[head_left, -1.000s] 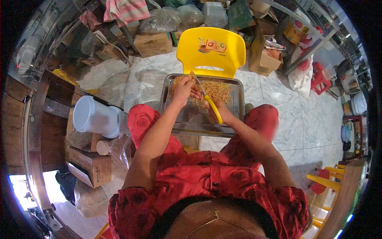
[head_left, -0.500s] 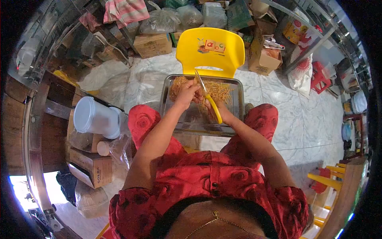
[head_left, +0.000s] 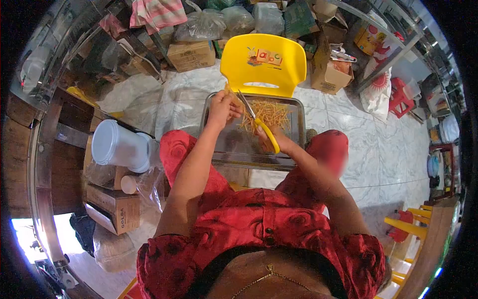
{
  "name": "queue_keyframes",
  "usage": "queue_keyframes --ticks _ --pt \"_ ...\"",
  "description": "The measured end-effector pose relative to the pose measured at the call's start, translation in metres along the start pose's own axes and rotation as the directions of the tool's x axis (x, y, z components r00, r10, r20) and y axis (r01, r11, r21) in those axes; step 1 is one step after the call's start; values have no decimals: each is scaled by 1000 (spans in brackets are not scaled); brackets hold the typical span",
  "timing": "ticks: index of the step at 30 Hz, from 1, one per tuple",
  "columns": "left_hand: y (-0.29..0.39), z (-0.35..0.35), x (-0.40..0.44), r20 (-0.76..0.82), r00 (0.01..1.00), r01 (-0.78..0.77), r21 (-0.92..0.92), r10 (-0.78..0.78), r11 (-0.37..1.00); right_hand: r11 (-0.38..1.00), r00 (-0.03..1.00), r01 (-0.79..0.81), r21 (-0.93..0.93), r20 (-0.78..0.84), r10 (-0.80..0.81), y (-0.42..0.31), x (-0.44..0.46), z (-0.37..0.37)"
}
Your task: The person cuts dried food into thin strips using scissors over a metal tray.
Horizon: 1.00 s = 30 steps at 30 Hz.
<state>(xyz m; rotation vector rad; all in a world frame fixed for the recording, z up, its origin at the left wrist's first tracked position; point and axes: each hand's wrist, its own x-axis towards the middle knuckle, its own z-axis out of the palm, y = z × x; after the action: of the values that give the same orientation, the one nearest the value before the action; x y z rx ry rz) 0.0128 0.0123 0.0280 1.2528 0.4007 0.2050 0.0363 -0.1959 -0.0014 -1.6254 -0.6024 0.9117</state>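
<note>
My right hand [head_left: 273, 138] is closed on the yellow handles of a pair of scissors [head_left: 267, 133], whose metal blades point up and to the left, slightly apart. Close to the blade tips, my left hand [head_left: 223, 108] pinches a light brown piece [head_left: 234, 95], too small to identify. Both hands are over a metal tray [head_left: 234, 154] between my knees. Thin golden-brown strips [head_left: 270, 113] lie piled in the tray's upper right part, beyond the scissors. My left hand hides part of the tray's left side.
A yellow chair [head_left: 264, 62] stands just beyond the tray. White buckets [head_left: 107, 142] and a cardboard box [head_left: 119, 212] are at the left. Another open box [head_left: 331, 74] sits at the back right, and yellow stool legs [head_left: 406, 227] are at the lower right.
My left hand has moved left and slightly up, away from the scissors, with the brown piece showing above its fingers. The scissors in my right hand have shifted only slightly.
</note>
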Motion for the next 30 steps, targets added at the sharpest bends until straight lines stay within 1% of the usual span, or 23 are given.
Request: queue_keyframes --ticks 1,2,3,4,6,7,9,10,12,13,15,16,17,19,21,22,24,25,27,30 --pt "0 -3 3 -12 999 -37 4 37 999 1000 1000 0 -1 1 0 3 1 0" --pt "3 -3 4 -24 997 -74 8 74 997 995 998 65 -70 4 -65 4 2 1" --pt "5 -4 3 -26 997 -74 7 75 997 982 992 129 -139 10 -129 5 3 2" --pt "6 -4 3 -27 997 -78 20 79 997 982 992 129 -139 11 -128 10 5 1" --pt "7 -5 4 -27 996 -81 32 82 996 976 996 -7 -216 83 26 12 6 -2" --pt "6 -6 5 -24 994 -106 62 107 992 976 996 -8 -216 83 27 13 5 -3" --pt "7 -7 6 -20 991 -131 91 133 987 979 995 78 -187 68 -66 -3 -4 1" --pt "7 -8 7 -37 990 -134 107 139 985 979 995 78 -188 68 -66 -2 -4 0" --pt "7 -9 9 -55 988 -137 122 145 983 980 990 -69 -186 112 91 1 -3 -1" --pt "6 -10 10 -49 988 -137 141 145 981 980 990 -68 -186 112 90 1 -3 -1" --pt "5 -8 9 -43 989 -135 161 144 978 967 994 111 -228 43 -104 0 -4 2" --pt "3 -7 8 -28 993 -110 160 116 981 967 994 111 -228 42 -104 -2 -5 3" --pt "3 -6 7 -12 996 -85 160 88 983 972 996 92 -218 31 -87 -7 -7 3" --pt "0 -7 9 -13 996 -84 136 87 987 976 997 72 -206 19 -70 -13 -9 4" --pt "-2 -7 10 -13 996 -86 109 88 990 985 996 -84 -152 8 86 -15 -9 3" --pt "-4 -7 11 -9 997 -78 85 79 993 985 996 -83 -152 8 85 -14 -9 3" --pt "-4 -8 12 -5 998 -69 60 69 996 981 999 30 -192 -32 -36 -11 -8 5" --pt "-4 -8 12 -5 998 -56 49 56 997 981 999 29 -192 -33 -36 -11 -9 5" --pt "-4 -8 12 -3 999 -43 37 44 998 994 997 17 -108 -75 -25 -17 -12 6" --pt "-2 -6 10 -22 998 -50 26 51 998 995 997 54 -87 -52 -59 -19 -14 7"
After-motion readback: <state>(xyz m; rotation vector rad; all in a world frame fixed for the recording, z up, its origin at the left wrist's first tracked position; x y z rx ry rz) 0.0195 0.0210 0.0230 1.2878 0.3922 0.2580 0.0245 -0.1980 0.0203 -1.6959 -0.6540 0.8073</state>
